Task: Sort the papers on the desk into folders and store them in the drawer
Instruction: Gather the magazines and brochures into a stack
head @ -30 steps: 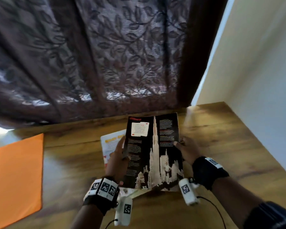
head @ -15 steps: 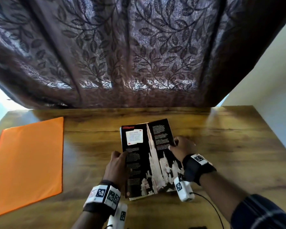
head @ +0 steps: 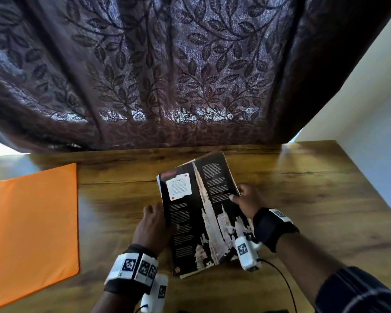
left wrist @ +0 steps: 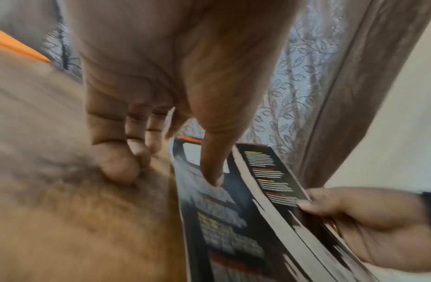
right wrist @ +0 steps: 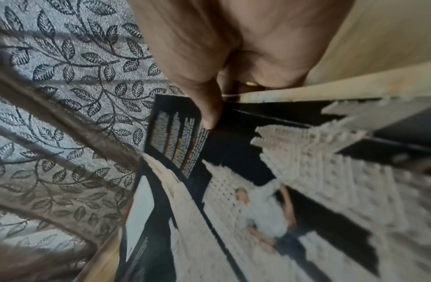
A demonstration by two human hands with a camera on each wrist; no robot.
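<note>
Curtained desk (head: 325,199): right hand (head: 250,201) pinches the booklet (head: 201,213) edge; left hand (head: 150,224), fingers relaxed, touches its other side

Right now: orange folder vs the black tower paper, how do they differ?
The orange folder is plain, the black tower paper printed with text and a white skyscraper. The folder lies untouched at the desk's left; the paper sits mid-desk, the right hand pinching its right edge, the left hand at its left edge. Both are flat, rectangular.
</note>
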